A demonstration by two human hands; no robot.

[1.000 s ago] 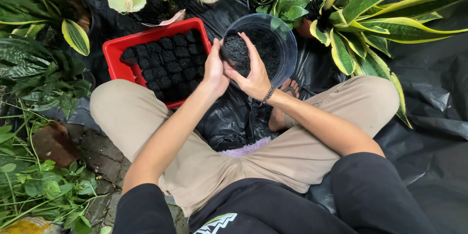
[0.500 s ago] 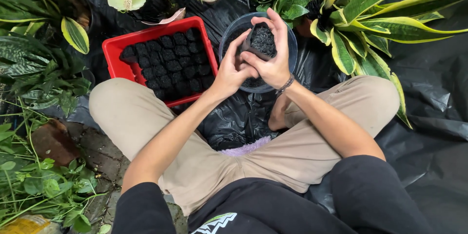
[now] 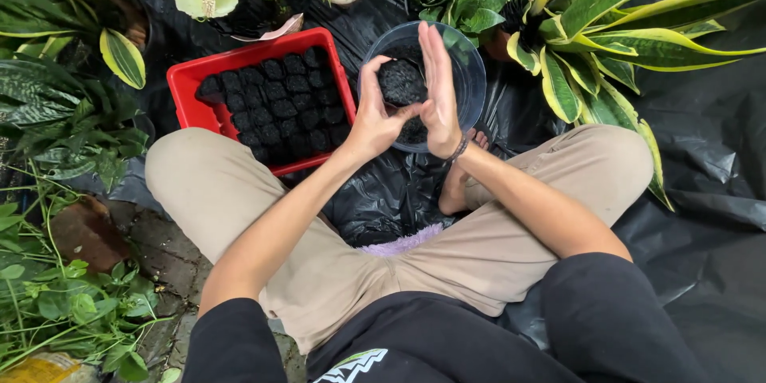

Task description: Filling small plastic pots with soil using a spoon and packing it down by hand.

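- Left hand [image 3: 375, 116] grip: fingers curled around the dark soil ball [image 3: 401, 82], over the clear bowl [image 3: 471, 72].
- Right hand [image 3: 437, 88] grip: previously cupping the ball, now flat, fingers spread, pressed against its side.
- Red tray [image 3: 185, 80] unmoved.

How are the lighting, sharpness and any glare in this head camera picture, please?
Head view: soft, even daylight with no hard shadows; the left hand, right hand and dark soil lump look sharp, without motion blur; faint sheen on the crinkled black plastic sheet; the soil blocks in the red plastic tray lose detail in darkness.
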